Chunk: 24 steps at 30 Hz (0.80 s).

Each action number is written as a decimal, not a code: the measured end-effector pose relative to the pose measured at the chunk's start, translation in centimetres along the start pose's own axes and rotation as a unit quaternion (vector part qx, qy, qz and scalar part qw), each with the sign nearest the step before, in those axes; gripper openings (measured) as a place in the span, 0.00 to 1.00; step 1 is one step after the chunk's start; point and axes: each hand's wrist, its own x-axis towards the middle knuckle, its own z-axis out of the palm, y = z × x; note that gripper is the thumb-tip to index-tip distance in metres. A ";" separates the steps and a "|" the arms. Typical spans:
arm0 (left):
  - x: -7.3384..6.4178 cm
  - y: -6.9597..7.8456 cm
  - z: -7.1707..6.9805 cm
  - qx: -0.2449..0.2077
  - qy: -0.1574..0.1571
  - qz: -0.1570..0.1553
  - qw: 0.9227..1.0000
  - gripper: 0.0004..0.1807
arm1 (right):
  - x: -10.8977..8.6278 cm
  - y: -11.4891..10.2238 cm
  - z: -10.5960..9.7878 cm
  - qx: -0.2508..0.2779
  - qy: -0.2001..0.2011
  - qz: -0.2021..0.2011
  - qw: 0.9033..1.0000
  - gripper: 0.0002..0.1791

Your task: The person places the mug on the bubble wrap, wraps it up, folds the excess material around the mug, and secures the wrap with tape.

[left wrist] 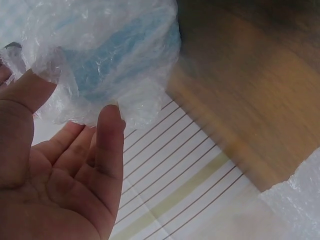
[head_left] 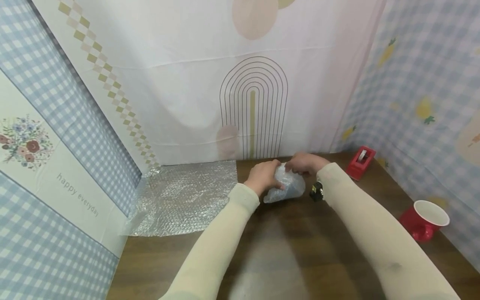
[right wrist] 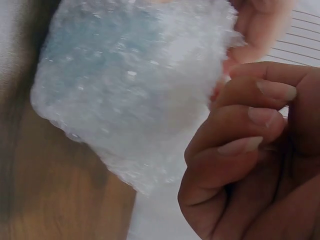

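Note:
Close to the back of the table is a bundle of bubble wrap (head_left: 290, 183), with something pale blue showing through its layers. My left hand (head_left: 263, 177) grips the bundle from the left, thumb on the near side; in the left wrist view the thumb and fingers hold the crumpled wrap (left wrist: 105, 65). At its upper right end, my right hand (head_left: 305, 162) has curled fingers and pinches the edge of the wrap. The right wrist view shows those curled fingers (right wrist: 235, 130) beside the bundle (right wrist: 125, 90); their exact contact point is hidden.
A flat sheet of bubble wrap (head_left: 183, 198) covers the table's left rear. At the right rear stands a red tape dispenser (head_left: 360, 163), with a red mug (head_left: 423, 221) nearer the front. A small black item with a yellow mark (head_left: 316, 191) is beside my right cuff. Printed cloths surround the table.

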 end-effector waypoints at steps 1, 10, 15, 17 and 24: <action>0.0 0.1 0.0 -0.001 -0.002 -0.002 1.000 0.50 | -0.3 -0.1 -0.2 0.000 -0.003 -0.001 1.000 0.15; -0.1 0.9 -0.8 0.008 -0.008 -0.011 1.000 0.49 | -2.0 -0.2 -1.3 0.026 -0.031 -0.025 0.999 0.19; 0.1 1.1 -0.9 0.018 -0.003 -0.019 1.000 0.50 | -2.7 0.3 -1.8 0.017 -0.031 -0.036 0.999 0.20; 0.1 1.0 -0.8 0.023 -0.003 -0.023 0.999 0.51 | -3.0 0.6 -1.7 0.026 -0.028 -0.038 0.999 0.33; 0.0 0.9 -0.3 0.023 -0.005 -0.032 0.999 0.51 | -3.6 1.9 -0.5 0.083 0.017 -0.062 0.994 0.43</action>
